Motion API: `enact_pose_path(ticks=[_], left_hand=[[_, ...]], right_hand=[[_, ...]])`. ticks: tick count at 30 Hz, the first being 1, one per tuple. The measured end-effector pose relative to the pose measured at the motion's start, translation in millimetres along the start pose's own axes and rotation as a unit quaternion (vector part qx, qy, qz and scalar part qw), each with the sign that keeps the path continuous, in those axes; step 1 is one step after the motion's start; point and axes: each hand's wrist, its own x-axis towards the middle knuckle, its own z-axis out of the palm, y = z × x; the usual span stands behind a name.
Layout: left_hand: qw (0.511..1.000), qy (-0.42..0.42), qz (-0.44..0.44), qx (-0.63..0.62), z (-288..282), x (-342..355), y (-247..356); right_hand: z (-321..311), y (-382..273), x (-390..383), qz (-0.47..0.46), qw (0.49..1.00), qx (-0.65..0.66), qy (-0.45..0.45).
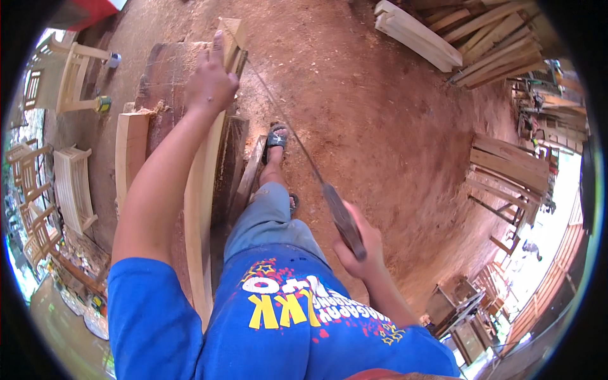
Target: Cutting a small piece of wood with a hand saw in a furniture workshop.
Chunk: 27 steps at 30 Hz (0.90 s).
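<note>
My right hand is closed around the dark wooden handle of a handsaw. Its thin blade, seen nearly edge-on, slants up and left to the far end of a long pale wooden beam. On that beam, close to the blade's tip, my left hand presses down. Its index finger stretches along the wood and its thumb lies by the right edge; the other fingers are partly hidden on the left side. Whether the teeth have cut into the wood cannot be made out.
The beam lies on a dark wooden bench, beside a shorter pale block. My sandalled foot stands right of it on reddish ground with shavings. Stacked planks lie far right, more boards at right, wooden chairs and benches at left.
</note>
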Motion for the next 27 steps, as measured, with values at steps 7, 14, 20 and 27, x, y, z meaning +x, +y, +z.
enact_pose_path(ticks=[7,14,20,27], left_hand=[[0.999,0.020,0.015,-0.033,2,-6,8],[0.997,0.030,0.025,-0.064,7,1,2],[0.999,0.043,0.007,-0.007,12,6,-19],[0.999,-0.034,-0.001,-0.041,-10,-3,5]], right_hand=[[70,0,214,-0.182,0.981,0.063,0.038],[80,-85,271,-0.085,0.996,0.027,0.017],[52,-12,106,-0.062,0.996,0.066,0.012],[11,1,3,0.046,0.999,0.022,0.000]])
